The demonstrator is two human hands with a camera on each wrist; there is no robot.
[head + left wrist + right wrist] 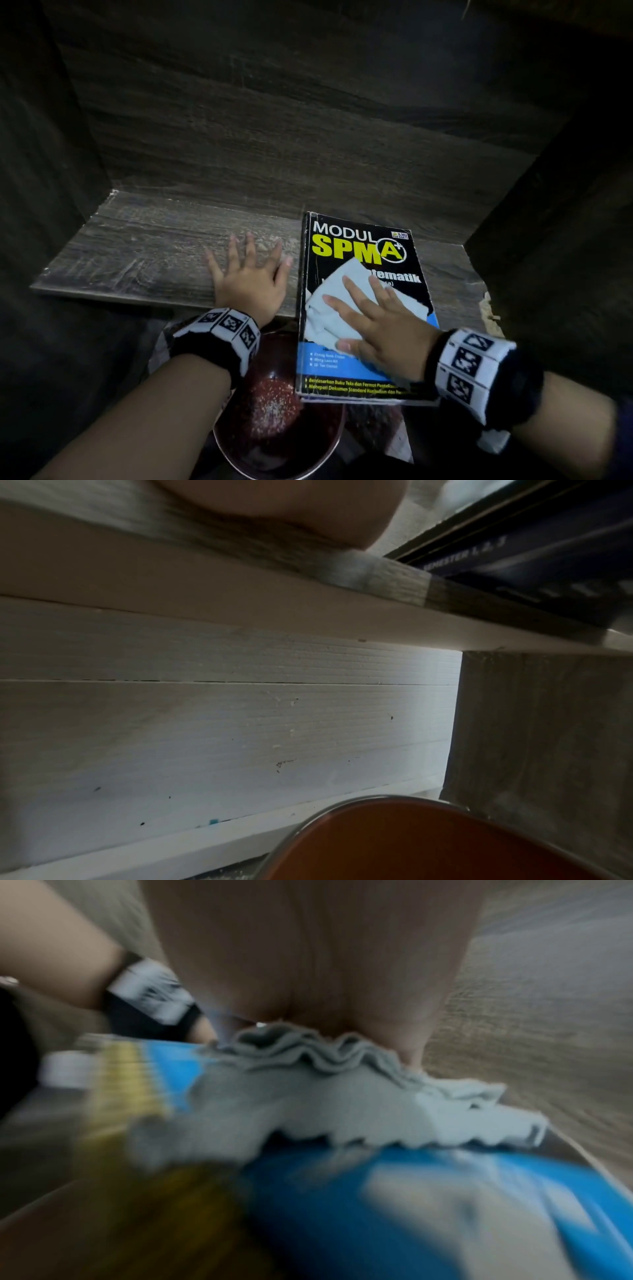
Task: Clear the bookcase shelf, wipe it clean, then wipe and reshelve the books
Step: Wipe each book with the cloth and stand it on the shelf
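Under the right hand [380, 329], fingers flat and spread, a crumpled pale cloth [337, 305] hides part of the title on the book [363, 308] (black, yellow and blue glossy cover, worn edges). It lies flat at the right of the wood-grain shelf [154, 253], overhanging the front edge. Left hand [248, 277] rests flat, holding nothing. Below, a round bowl [274, 421] is partly covered; the right wrist view is blurred.

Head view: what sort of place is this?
Most likely a home bookcase compartment, dimly lit. A dark wood-grain shelf sits between side panels, a study book lies flat on it under a pale cloth, and a reddish bowl sits below.
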